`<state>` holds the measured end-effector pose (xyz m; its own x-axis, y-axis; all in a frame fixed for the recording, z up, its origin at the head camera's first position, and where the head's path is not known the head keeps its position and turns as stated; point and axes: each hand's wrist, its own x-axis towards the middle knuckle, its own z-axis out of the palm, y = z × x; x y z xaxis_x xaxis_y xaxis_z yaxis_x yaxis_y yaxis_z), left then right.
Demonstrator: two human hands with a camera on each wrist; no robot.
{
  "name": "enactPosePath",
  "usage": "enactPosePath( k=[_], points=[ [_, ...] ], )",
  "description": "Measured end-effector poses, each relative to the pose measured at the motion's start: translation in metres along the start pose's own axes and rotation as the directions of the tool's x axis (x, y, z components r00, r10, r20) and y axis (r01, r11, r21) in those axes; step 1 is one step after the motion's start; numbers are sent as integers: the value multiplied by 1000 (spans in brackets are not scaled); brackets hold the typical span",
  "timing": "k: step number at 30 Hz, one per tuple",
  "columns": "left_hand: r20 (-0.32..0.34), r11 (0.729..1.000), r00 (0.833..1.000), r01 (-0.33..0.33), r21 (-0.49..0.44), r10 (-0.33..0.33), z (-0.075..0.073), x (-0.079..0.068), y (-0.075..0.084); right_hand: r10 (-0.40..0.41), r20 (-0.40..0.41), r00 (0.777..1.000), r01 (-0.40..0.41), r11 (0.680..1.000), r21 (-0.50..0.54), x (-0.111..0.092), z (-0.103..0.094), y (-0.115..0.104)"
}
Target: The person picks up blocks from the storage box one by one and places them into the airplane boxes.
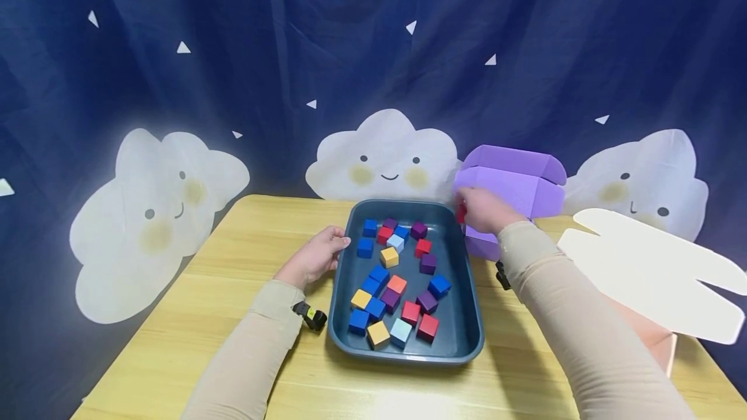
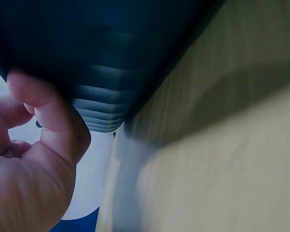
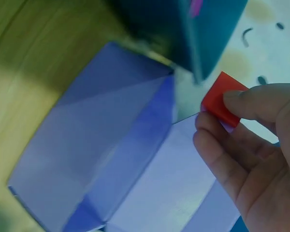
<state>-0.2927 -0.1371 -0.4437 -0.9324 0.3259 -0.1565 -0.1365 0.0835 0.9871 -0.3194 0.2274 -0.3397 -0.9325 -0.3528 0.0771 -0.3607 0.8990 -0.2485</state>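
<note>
My left hand (image 1: 315,256) holds the left rim of a dark blue-grey tray (image 1: 475,323); the left wrist view shows the curled fingers against its wall. Inside the tray lie several small cubes, such as a red cube (image 1: 428,327), a blue cube (image 1: 439,286), a purple cube (image 1: 428,263) and a yellow cube (image 1: 389,256). Beyond the tray's far right corner, my right hand (image 1: 487,210) pinches a red cube (image 3: 221,99) between thumb and fingers. That cube is raised beside an open purple box (image 1: 513,186); the hand hides part of the box.
At the right edge of the wooden table (image 1: 222,290) stands a peach box (image 1: 642,329) with its pale lid (image 1: 653,264) flipped up, partly behind my right forearm. A dark blue curtain (image 1: 373,50) with clouds hangs behind the table.
</note>
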Motion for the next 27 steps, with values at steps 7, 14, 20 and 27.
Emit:
enactPosePath(
  k=[7, 14, 20, 27],
  points=[
    [1, 1000, 1000, -3, 0, 3, 0, 1, -1, 98, -22, 995, -98, 995, 27, -5, 8, 26],
    [1, 1000, 1000, -19, -3, 19, 0, 1, -3, 167, -68, 984, -166, 986, 12, -5, 23, 50],
    [10, 1000, 999, -30, 9, 30, -1, 1, 0, 202, -122, 972, -202, 979, 15, -4, 39, 63],
    [0, 1000, 1000, -23, 19, 23, 0, 1, -2, 223, -116, 968, -222, 975, 19, 2, 53, 64]
  ],
)
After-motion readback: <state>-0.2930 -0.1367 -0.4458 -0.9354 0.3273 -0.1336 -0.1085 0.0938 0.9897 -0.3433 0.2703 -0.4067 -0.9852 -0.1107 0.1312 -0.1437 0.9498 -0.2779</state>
